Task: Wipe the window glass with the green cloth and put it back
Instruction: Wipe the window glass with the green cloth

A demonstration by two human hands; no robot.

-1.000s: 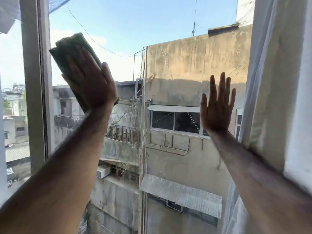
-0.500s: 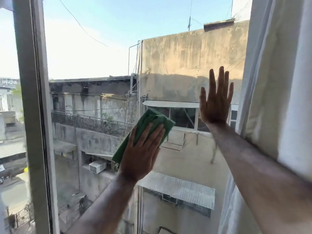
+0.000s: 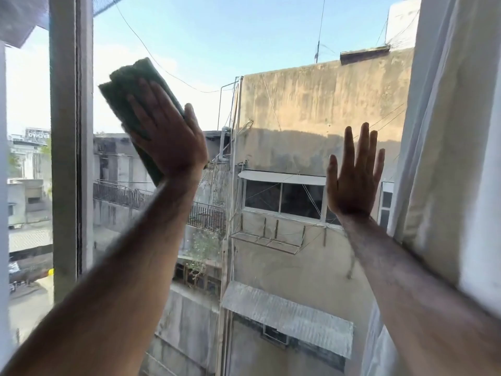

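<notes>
The folded green cloth (image 3: 130, 85) lies flat against the window glass (image 3: 260, 36) at the upper left of the pane. My left hand (image 3: 168, 131) presses it to the glass with the palm flat and fingers spread; the cloth's lower part is hidden under the hand. My right hand (image 3: 355, 177) rests flat on the glass at the right with fingers apart and nothing in it.
A grey vertical window frame (image 3: 70, 147) stands just left of the cloth. A pale curtain (image 3: 450, 147) hangs at the right edge, against my right forearm. Beyond the glass are concrete buildings, railings and wires.
My left hand has swept the cloth from the middle of the pane up and to the left, near the frame. My right hand stays flat on the glass.
</notes>
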